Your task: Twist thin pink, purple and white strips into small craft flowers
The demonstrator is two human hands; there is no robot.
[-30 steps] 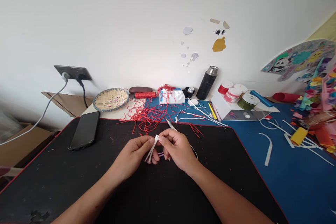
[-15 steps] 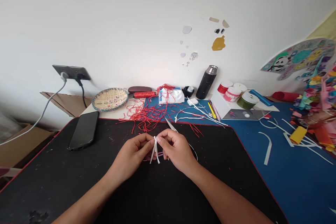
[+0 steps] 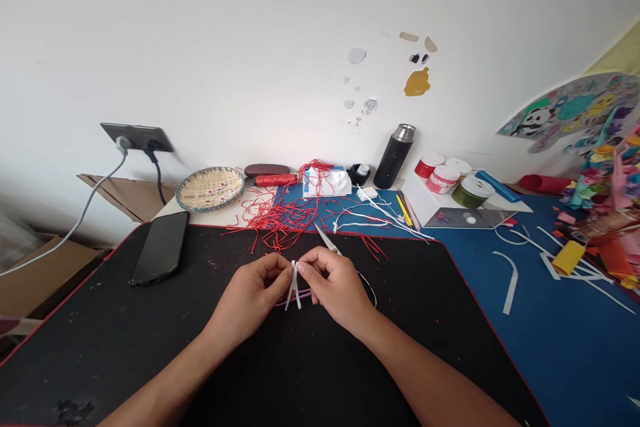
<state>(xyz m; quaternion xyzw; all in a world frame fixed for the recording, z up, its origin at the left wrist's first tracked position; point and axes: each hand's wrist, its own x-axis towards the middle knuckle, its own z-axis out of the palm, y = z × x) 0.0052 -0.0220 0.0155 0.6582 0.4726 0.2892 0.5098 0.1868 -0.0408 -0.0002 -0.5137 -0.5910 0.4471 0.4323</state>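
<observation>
Two narrow white strips (image 3: 293, 290) cross each other above the black mat (image 3: 280, 373), with their loose ends hanging towards me. My left hand (image 3: 253, 290) pinches the white strips near the crossing from the left. From the right, my right hand (image 3: 337, 287) pinches them between thumb and forefinger. Beneath the strips lie the purple handles of the scissors (image 3: 325, 238), partly hidden by my right hand; the blade points away to the upper left. How the strips run behind my fingers is hidden.
Tangled red cords (image 3: 285, 220) lie behind my hands, beside a red thread spool (image 3: 276, 180). A phone (image 3: 160, 248) and a woven basket (image 3: 211, 189) are at left. A black thermos (image 3: 395, 157), paint jars (image 3: 443, 178) and paper strips (image 3: 510, 283) are at right.
The white strips have turned slightly in my fingertips and their loose ends have shifted a little to the left. Both hands stay almost in place.
</observation>
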